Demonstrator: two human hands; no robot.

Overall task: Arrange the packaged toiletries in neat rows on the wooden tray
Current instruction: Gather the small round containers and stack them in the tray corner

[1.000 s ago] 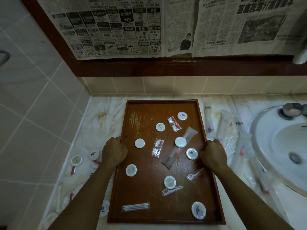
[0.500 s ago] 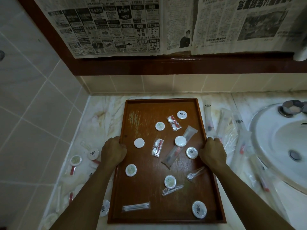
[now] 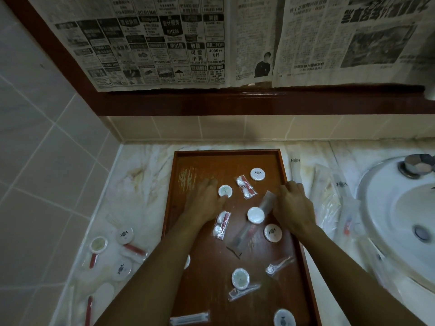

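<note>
The wooden tray point(image 3: 286, 198) lies in the lower middle of the frame on the marble table point(image 3: 141, 175), and the toiletries on it are scattered, no rows yet. The left hand point(image 3: 204, 203) lies flat over the tray's upper left part, fingers straight, its thumb touching a small round soap point(image 3: 225, 191); its grip is released. The right hand point(image 3: 292, 208) is at the tray's right rim, fingers bent down beside the upper end of a long clear sachet point(image 3: 253, 225); whether it grasps the sachet cannot be told. A white round disc point(image 3: 255, 215) lies on the sachet. More packets lie off the tray at lower left and beside the sink point(image 3: 381, 203) at right.

This looks like the very start of sorting. Next, probably, the round soap is slid into a top row, and the sachet must be turned square to the tray's edge.
</note>
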